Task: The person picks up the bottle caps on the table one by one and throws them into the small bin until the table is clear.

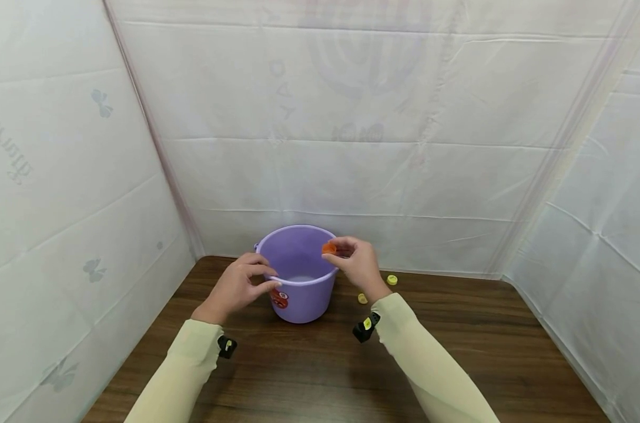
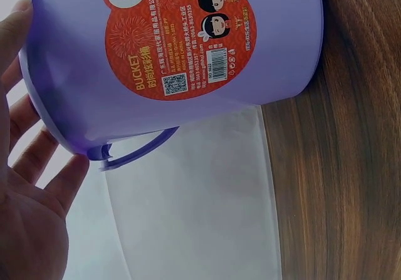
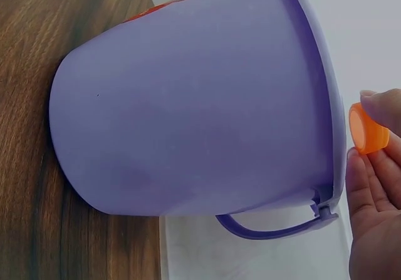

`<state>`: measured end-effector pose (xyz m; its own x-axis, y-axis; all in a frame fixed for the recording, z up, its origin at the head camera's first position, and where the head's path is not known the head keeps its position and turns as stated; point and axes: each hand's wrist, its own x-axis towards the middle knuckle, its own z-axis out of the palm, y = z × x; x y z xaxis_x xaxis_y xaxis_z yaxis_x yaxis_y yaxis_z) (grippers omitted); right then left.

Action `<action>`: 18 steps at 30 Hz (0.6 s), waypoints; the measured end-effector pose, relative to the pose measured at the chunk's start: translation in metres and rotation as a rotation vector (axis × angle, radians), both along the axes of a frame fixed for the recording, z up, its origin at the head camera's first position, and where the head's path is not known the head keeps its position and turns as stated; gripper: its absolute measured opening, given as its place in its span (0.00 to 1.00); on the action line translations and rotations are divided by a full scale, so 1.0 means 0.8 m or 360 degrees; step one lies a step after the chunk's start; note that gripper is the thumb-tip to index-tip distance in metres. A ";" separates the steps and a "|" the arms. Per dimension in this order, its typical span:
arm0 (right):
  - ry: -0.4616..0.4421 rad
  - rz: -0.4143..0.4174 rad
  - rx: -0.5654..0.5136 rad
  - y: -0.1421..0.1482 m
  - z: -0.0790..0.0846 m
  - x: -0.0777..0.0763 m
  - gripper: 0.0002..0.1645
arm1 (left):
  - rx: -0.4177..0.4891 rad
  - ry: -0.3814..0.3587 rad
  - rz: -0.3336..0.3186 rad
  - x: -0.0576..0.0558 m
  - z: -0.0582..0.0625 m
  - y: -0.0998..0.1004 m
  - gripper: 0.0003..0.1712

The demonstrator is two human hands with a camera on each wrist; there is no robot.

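A purple bucket (image 1: pixel 305 302) with a red label (image 2: pixel 182 42) stands upright on the table, its open top facing up. My left hand (image 1: pixel 238 282) holds the near left part of its rim, fingers over the edge and thumb on the outer side. Between the thumb and fingers of my right hand (image 1: pixel 358 261) is a small orange cap (image 3: pixel 368 129), hollow side showing in the right wrist view. That hand is at the right side of the rim, with the cap (image 1: pixel 328 248) just above rim height. The bucket's handle (image 3: pixel 269 233) hangs down along the outside.
Two small yellow caps lie right of the bucket: one yellow cap (image 1: pixel 392 279) farther back, another yellow cap (image 1: pixel 362 298) beside the right wrist. White sheeting (image 1: pixel 351 176) walls in the brown wooden table (image 1: pixel 298 376) at the back and both sides.
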<state>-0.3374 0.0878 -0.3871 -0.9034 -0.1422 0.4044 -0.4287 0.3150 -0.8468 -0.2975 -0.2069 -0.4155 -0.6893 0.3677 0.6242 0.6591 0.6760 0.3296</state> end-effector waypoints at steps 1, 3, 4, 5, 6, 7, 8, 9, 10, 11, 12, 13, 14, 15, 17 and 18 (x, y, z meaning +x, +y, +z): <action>-0.0004 -0.0004 0.0002 0.000 0.000 0.000 0.21 | 0.0000 0.0002 0.0002 0.000 0.000 0.000 0.07; -0.0013 -0.0012 0.0013 -0.001 0.000 0.000 0.21 | 0.0002 0.0006 0.0003 0.000 0.000 0.000 0.07; -0.0018 -0.0013 0.0016 -0.001 0.000 0.000 0.21 | 0.0004 0.0008 0.0003 0.000 0.000 0.000 0.08; -0.0021 -0.0015 0.0019 -0.001 0.000 0.000 0.21 | 0.0005 0.0009 0.0003 0.000 0.001 0.000 0.08; -0.0026 -0.0015 0.0021 -0.002 -0.001 0.000 0.21 | 0.0005 0.0011 0.0002 0.000 0.001 0.000 0.08; -0.0028 -0.0017 0.0025 -0.002 -0.001 0.001 0.21 | 0.0003 0.0016 0.0003 0.000 0.001 0.000 0.08; -0.0029 -0.0019 0.0030 -0.002 -0.002 0.001 0.21 | 0.0003 0.0016 0.0002 0.000 0.001 0.000 0.08; -0.0032 -0.0020 0.0031 -0.002 -0.003 0.000 0.21 | 0.0004 0.0016 0.0001 0.000 0.002 0.001 0.09; -0.0036 -0.0019 0.0028 -0.002 -0.003 0.000 0.21 | 0.0003 0.0019 -0.0001 0.000 0.002 0.001 0.09; -0.0035 -0.0021 0.0029 -0.002 -0.004 0.000 0.21 | 0.0002 0.0023 -0.0003 0.000 0.001 0.000 0.08; -0.0035 -0.0022 0.0027 -0.002 -0.004 0.000 0.21 | 0.0004 0.0023 -0.0007 -0.001 0.001 0.001 0.08; -0.0035 -0.0022 0.0025 -0.002 -0.004 0.000 0.21 | 0.0005 0.0025 -0.0009 0.000 0.001 0.001 0.08; -0.0031 -0.0020 0.0024 -0.002 -0.005 0.000 0.21 | 0.0007 0.0024 -0.0011 0.000 0.001 0.001 0.08; -0.0023 -0.0016 0.0023 -0.002 -0.005 -0.001 0.21 | 0.0008 0.0026 -0.0013 0.000 0.001 0.001 0.08; -0.0010 -0.0011 0.0020 -0.003 -0.006 -0.003 0.20 | 0.0011 0.0022 -0.0013 0.000 0.001 0.001 0.08; -0.0003 -0.0007 0.0014 -0.004 -0.006 -0.004 0.20 | 0.0013 0.0017 -0.0011 0.000 0.001 0.001 0.09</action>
